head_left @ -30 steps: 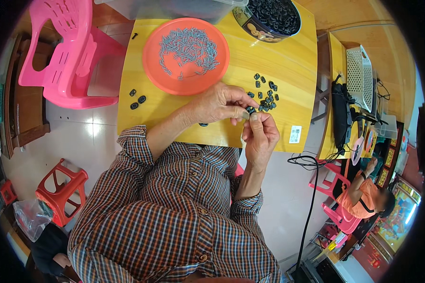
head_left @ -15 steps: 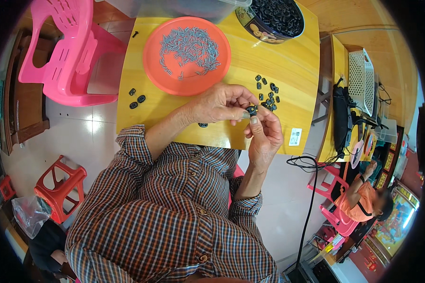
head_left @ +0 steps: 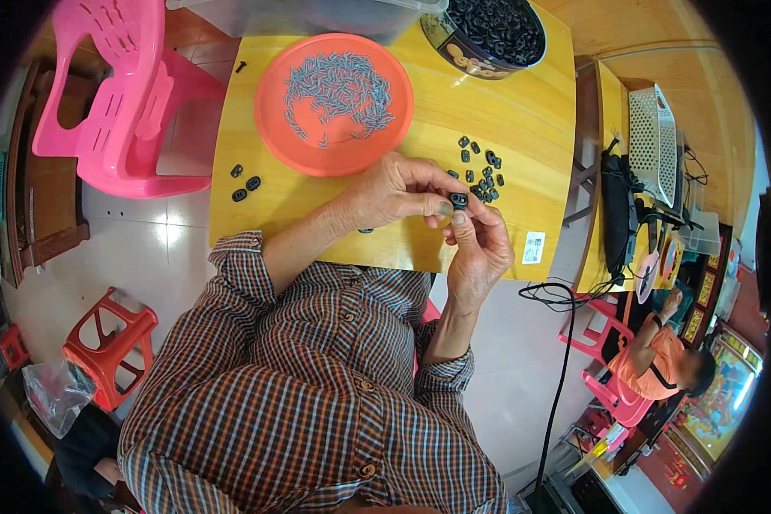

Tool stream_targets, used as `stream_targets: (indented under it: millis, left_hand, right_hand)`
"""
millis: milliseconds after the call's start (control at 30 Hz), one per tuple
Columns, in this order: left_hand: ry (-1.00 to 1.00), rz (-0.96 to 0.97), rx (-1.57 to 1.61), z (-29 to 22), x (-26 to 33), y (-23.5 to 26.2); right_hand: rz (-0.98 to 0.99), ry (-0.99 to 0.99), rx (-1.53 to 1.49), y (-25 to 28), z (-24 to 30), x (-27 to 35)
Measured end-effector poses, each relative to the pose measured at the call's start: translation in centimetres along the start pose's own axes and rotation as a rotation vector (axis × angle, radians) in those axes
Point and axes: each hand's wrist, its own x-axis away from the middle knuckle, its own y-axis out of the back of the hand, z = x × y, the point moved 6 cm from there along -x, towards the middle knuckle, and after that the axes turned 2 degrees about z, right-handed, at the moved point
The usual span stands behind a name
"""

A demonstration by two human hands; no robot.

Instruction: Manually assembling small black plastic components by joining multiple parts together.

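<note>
Both hands meet above the near edge of the yellow table, pinching one small black cord lock (head_left: 459, 200) with two holes in its face. My left hand (head_left: 392, 194) grips it from the left between thumb and forefinger. From the right, the thumb and fingertips of my right hand (head_left: 478, 250) close on it. Just beyond lies a loose group of similar black pieces (head_left: 487, 182). A red plate (head_left: 274, 137) past my left hand bears a heap of thin grey spring-like pieces (head_left: 343, 90). More black cord locks (head_left: 253, 183) lie near the table's left edge.
A round tin (head_left: 480, 68) full of black parts stands at the far right, beside a clear plastic box (head_left: 317, 17). A white label (head_left: 534, 248) is stuck near the right corner. A pink chair (head_left: 137, 128) stands left; a person (head_left: 655, 360) sits at far right.
The cord lock has turned between my fingers, so its two-hole face now shows. Both hands stay almost in place, and the whole view has shifted slightly.
</note>
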Motion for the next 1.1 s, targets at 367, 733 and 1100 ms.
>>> stream_targets:
  millis: [367, 733, 1100]
  left_hand:
    - [-0.037, -0.018, 0.010, -0.20, -0.01, -0.30]
    - [-0.067, -0.044, -0.085, -0.42, 0.08, -0.49]
    - [-0.025, -0.081, -0.079, -0.20, 0.13, -0.42]
  right_hand:
    - [-0.015, 0.003, -0.030, 0.15, -0.14, -0.06]
    - [-0.065, -0.008, -0.039, 0.25, -0.40, -0.26]
    - [-0.083, -0.018, 0.022, 0.04, 0.20, -0.32]
